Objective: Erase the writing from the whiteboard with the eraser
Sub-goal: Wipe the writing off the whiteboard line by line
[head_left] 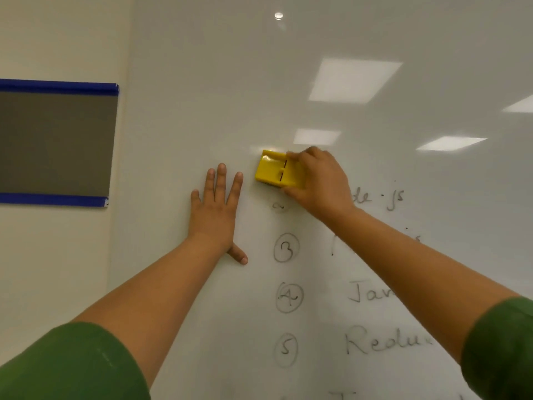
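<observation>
Left of whiteboard [202, 82], blue-taped grey panel [54, 142]; right arm [418, 264] covers writing [386, 339].

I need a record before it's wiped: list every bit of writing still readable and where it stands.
All on the whiteboard, below the yellow eraser:
"3", circled
"4", circled
"5", circled
"de .js", start hidden by the right hand
"Jav", cut off by the arm
"Redu", cut off
Half-erased circled mark: unreadable.

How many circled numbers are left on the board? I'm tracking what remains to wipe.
3 intact: circled 3, circled 4, circled 5, stacked below the eraser. A smudged remnant lies under it; more may be hidden.
</observation>
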The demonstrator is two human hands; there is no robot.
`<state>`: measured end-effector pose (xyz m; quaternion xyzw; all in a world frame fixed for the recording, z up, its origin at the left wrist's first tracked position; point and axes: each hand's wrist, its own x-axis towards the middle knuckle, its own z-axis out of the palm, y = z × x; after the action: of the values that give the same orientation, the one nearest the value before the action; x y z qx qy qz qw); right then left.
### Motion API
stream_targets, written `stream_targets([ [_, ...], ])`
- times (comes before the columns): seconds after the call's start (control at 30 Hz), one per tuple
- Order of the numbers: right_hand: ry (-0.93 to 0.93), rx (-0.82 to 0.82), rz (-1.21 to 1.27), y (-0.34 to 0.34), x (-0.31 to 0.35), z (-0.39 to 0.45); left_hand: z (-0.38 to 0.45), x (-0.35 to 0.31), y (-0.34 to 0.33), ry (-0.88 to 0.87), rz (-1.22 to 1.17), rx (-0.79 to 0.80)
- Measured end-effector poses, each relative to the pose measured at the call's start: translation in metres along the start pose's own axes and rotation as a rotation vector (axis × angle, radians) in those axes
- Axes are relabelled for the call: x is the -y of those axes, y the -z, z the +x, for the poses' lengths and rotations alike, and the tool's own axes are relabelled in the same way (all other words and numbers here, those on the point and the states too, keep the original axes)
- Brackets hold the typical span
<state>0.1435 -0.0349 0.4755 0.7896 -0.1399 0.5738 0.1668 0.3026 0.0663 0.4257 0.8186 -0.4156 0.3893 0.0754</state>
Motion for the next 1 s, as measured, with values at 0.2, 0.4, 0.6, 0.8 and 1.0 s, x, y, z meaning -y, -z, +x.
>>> stream_targets([
  [0.2,0.183,0.163,-0.076,0.006,-0.011,-0.041,-0.001,0.001,-0.001,-0.007,-0.006,-0.004],
  [0.4,0.000,0.014,-0.082,0.016,-0.023,-0.011,0.001,0.001,-0.002,0.002,-0.002,-0.002],
  [0.6,0.046,0.026,-0.024,-0.001,-0.001,-0.023,-0.001,0.001,0.000,-0.008,-0.013,-0.002],
  [0.8,0.168,0.138,-0.159,0.021,-0.029,-0.043,0.001,0.003,-0.003,-0.015,-0.018,-0.013],
  [1.0,-0.195,-0.111,-0.054,0.026,-0.043,0.003,0.001,0.003,-0.004,-0.015,-0.012,-0.008],
])
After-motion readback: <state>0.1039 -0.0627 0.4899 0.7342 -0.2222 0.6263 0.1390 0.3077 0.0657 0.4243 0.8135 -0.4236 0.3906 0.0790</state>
